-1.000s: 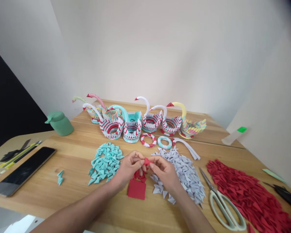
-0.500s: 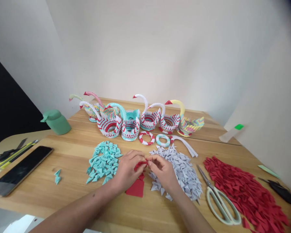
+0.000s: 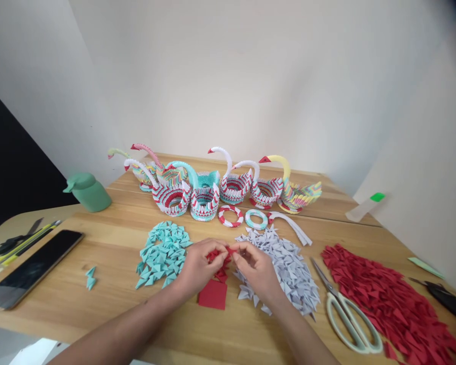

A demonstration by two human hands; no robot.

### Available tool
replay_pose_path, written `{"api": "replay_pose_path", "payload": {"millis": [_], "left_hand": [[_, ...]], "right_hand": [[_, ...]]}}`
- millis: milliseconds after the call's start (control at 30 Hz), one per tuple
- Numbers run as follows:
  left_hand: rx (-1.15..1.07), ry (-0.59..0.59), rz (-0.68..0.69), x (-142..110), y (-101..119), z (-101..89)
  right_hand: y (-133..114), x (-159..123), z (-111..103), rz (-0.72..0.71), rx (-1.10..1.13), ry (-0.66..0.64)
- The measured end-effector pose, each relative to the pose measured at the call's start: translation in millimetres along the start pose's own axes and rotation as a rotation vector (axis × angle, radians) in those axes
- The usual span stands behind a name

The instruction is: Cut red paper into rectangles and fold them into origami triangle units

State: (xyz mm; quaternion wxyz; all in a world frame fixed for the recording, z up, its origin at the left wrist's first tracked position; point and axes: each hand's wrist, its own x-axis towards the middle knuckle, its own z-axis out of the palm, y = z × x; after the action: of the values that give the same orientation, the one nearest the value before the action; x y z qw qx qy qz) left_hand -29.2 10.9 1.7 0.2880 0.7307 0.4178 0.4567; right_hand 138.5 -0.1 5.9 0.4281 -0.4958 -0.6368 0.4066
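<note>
My left hand (image 3: 202, 264) and my right hand (image 3: 257, 267) meet over the middle of the wooden table (image 3: 110, 243), fingers pinched together on a small red paper piece (image 3: 231, 250). Below them lie a few folded red pieces (image 3: 221, 275) and a red paper stack (image 3: 213, 294). A pile of teal folded triangles (image 3: 160, 253) lies just left of my left hand. Under and right of my right hand spreads a heap of white folded triangles (image 3: 289, 268).
Several paper swans (image 3: 213, 185) stand in a row at the back, with two paper rings (image 3: 243, 217) before them. Scissors (image 3: 345, 314) and a red triangle heap (image 3: 387, 299) lie right. A phone (image 3: 30, 268), pens and a green container (image 3: 87, 191) sit left.
Both hands stayed together on the red piece, working it slightly lower over the red stack. The view shifted a little.
</note>
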Motion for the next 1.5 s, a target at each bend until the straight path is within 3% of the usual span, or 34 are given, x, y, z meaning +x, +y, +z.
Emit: {"api": "replay_pose_path", "payload": {"millis": [133,333,467,667,767,967,1267,1367,1500], "left_hand": [[-0.179,-0.026,-0.166,1.1,1.0,1.6],[-0.208,-0.056,-0.179,-1.6,2.4,2.8],[-0.068,-0.026,-0.04,-3.5,2.6,3.4],[0.262,0.006,0.313,-4.1,-0.4,4.6],[0.323,0.009,0.371,-4.4,0.7,5.2],[0.42,-0.023,0.217,-6.5,4.7,5.9],[0.401,-0.079,0.184,-6.8,3.5,6.4],[0.251,-0.066,0.031,-4.2,2.3,5.0],[-0.107,-0.048,-0.167,0.5,-1.4,2.2]], "right_hand": [[-0.1,0.7,-0.3,-0.026,-0.006,-0.007],[-1.6,0.5,0.2,-0.02,-0.056,-0.011],[-2.5,-0.9,1.9,-0.019,-0.053,-0.007],[-1.9,-3.9,5.2,-0.072,-0.081,0.057],[-2.0,-3.9,6.7,-0.113,-0.085,0.103],[-2.5,-5.7,12.0,-0.047,-0.049,0.151],[-1.7,-6.8,18.4,-0.008,-0.042,0.096],[0.3,-4.5,14.0,0.023,0.038,0.02],[2.0,-0.9,4.5,0.118,0.21,-0.049]]}}
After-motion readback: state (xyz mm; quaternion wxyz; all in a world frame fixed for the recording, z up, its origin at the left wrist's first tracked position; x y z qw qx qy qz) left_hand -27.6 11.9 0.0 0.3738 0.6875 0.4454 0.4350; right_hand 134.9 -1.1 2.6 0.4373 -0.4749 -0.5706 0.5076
